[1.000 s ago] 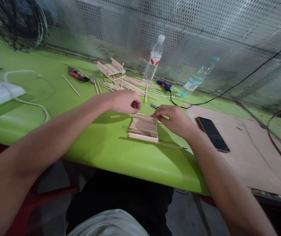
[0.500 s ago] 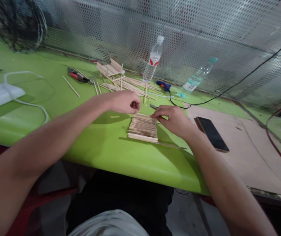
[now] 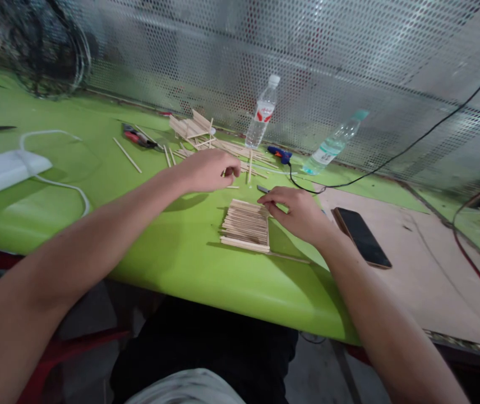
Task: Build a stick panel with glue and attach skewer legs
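Lime-grn table [image 3: 160, 247], tan stick panel [image 3: 246, 225], blk phone [image 3: 361, 237], blue glue gun [image 3: 280, 152] & silver perforated wall [image 3: 307, 56].

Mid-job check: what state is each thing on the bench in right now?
Left hand, curled by loose sticks, grip unclear.
Right hand, fingertips on stick panel far corner.
Stick panel, lying flat.
White-capped bottle, upright, closed.
Green-capped bottle, leaning, closed.
Phone, screen dark.
Glue gun, lying down, corded.

No text is legible (the bottle label [image 3: 262, 114] blurs).

Pale wooden sticks [image 3: 245, 225] on glossy green table [image 3: 172, 247].
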A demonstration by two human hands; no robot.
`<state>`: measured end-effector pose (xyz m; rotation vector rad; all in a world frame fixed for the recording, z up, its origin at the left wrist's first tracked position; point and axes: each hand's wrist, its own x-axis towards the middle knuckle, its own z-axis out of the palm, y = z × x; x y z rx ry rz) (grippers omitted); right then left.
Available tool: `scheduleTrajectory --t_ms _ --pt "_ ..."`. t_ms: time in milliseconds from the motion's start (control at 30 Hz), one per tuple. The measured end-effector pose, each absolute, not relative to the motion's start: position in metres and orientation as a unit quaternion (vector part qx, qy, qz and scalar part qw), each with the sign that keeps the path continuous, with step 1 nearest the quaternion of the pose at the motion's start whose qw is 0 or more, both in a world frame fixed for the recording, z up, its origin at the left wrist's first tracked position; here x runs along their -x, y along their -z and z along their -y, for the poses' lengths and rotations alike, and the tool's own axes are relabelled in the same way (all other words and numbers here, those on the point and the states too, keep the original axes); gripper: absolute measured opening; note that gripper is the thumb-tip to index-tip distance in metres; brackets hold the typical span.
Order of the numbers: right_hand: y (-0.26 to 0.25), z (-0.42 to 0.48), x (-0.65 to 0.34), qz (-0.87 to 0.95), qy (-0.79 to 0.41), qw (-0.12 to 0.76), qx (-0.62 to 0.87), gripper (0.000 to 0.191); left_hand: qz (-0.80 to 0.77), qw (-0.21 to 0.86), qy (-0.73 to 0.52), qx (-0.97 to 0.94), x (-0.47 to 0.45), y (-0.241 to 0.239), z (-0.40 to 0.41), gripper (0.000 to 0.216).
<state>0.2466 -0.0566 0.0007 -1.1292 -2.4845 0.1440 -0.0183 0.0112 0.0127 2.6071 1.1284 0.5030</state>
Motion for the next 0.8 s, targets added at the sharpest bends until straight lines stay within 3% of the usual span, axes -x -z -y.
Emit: scheduleTrajectory --t_ms 333,533,800 --pt "-0.003 0.059 -0.246 0.883 -0.061 0.203 0.419 0.023 -0.465 0.116 -0.019 -0.878 0.034 0.003 -0.031 0.022" --pt "-0.004 0.060 -0.246 0.873 -0.054 0.252 0.413 0.023 -0.469 0.139 0.011 -0.872 0.043 -0.021 -0.021 0.031" --pt "-0.016 0.079 -0.233 0.880 -0.106 0.327 0.328 0.013 -0.355 0.232 0.046 -0.904 0.023 -0.048 0.020 0.033"
